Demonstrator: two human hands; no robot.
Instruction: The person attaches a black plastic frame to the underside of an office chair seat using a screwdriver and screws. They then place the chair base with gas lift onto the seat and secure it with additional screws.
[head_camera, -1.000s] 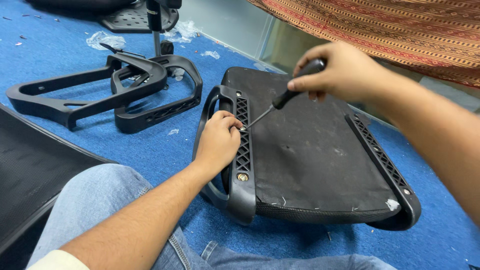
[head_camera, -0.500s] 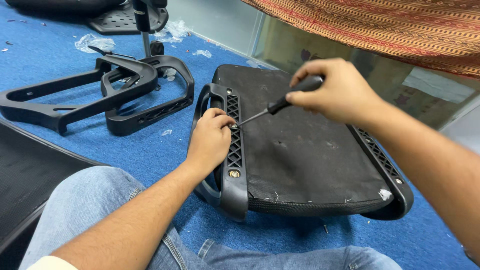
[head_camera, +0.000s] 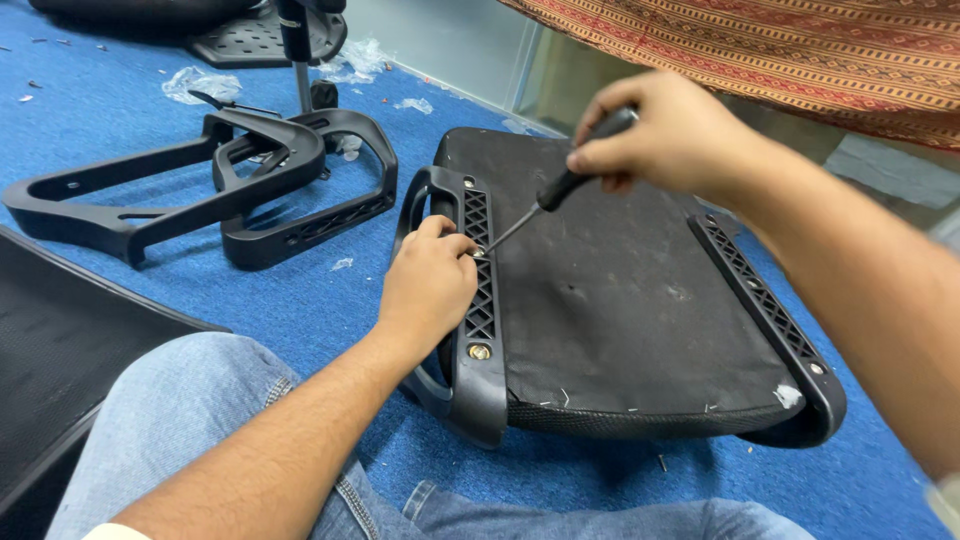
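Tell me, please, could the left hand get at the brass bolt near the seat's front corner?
Probably yes: the bolt sits uncovered on the armrest bracket, just below the left hand, with nothing between them.

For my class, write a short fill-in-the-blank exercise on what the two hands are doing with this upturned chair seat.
1. The right hand grips a ______ by its black handle, its tip at the armrest bracket.
2. The left hand rests on the bracket, its fingertips beside the tool's ______.
3. The upturned chair seat lies on a ______ carpet.
4. Two loose black armrests lie to the ______ of the seat.

Missing words: screwdriver; tip; blue; left
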